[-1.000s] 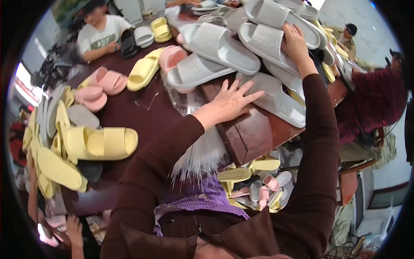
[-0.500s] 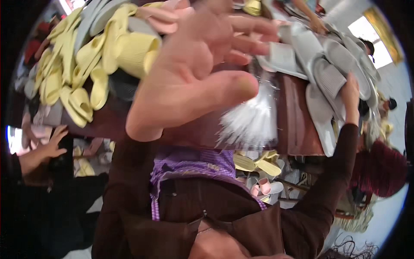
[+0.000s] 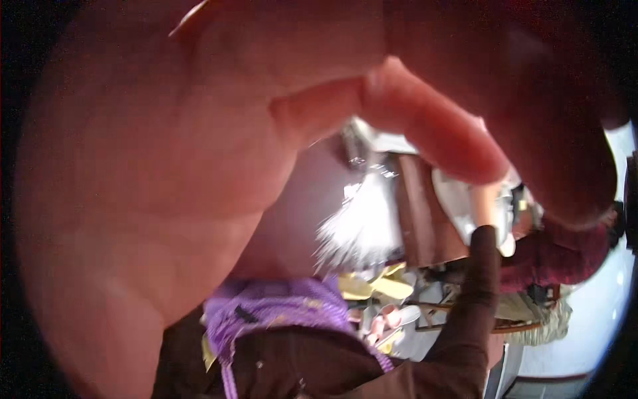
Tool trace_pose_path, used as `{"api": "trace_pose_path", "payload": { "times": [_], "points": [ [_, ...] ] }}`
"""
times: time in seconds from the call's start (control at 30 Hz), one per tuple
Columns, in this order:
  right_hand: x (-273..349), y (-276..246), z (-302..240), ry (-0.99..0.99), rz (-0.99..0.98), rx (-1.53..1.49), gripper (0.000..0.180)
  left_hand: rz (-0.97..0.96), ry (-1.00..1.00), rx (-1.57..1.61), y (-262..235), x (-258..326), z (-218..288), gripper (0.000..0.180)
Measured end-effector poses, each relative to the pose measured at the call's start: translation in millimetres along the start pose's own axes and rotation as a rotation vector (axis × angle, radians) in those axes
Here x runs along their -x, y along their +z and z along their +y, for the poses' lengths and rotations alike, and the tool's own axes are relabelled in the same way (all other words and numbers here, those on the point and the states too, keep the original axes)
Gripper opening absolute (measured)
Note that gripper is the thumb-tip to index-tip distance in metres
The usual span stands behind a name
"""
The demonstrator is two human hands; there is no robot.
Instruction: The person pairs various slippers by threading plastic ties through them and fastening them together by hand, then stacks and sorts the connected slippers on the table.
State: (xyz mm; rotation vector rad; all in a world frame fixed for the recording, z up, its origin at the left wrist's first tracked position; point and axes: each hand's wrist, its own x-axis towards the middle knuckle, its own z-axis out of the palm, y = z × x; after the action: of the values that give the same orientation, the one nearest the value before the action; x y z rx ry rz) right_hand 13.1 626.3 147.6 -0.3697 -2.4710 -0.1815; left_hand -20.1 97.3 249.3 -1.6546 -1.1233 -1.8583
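Note:
My left hand (image 3: 153, 166) looms very close in front and covers most of the view. Its fingers arch across the top and right, apart from one another, with nothing seen in them. Under that arch, my right hand (image 3: 486, 206) reaches out at the right beside a grey slipper (image 3: 455, 199) at the table edge. The right fingers are hidden behind the left ones, so I cannot tell whether they grip the slipper. A bundle of thin, shiny white strands (image 3: 364, 229) lies on the dark red table (image 3: 286, 229) between my arms.
Yellow slippers (image 3: 392, 287) and pink slippers (image 3: 385, 322) sit below the table's near edge. A person in a maroon top (image 3: 558, 256) is at the right. My purple checked apron (image 3: 279, 302) is close to the table. The slipper piles on the table are mostly hidden.
My left hand has come up much closer and now blocks the piles of yellow and grey slippers. The view has shifted slightly, and my right hand is still by the grey slippers.

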Motion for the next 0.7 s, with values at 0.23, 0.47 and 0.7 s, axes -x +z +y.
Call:
{"api": "trace_pose_path", "payload": {
  "times": [0.23, 0.47, 0.7],
  "points": [
    [12.2, -7.6, 7.6, 0.022, 0.142, 0.257, 0.055, -0.055, 0.193, 0.033, 11.0, -60.6, -44.8, 0.065],
    [-2.6, 2.6, 16.9, 0.023, 0.177, 0.265, 0.054, -0.171, 0.126, 0.163, 59.6, -79.9, -99.5, 0.064],
    [-10.2, 20.4, 42.6, -0.013, 0.207, 0.199, 0.051, -0.258, 0.237, 0.199, 95.8, -129.8, -128.4, 0.063]
  ]
}}
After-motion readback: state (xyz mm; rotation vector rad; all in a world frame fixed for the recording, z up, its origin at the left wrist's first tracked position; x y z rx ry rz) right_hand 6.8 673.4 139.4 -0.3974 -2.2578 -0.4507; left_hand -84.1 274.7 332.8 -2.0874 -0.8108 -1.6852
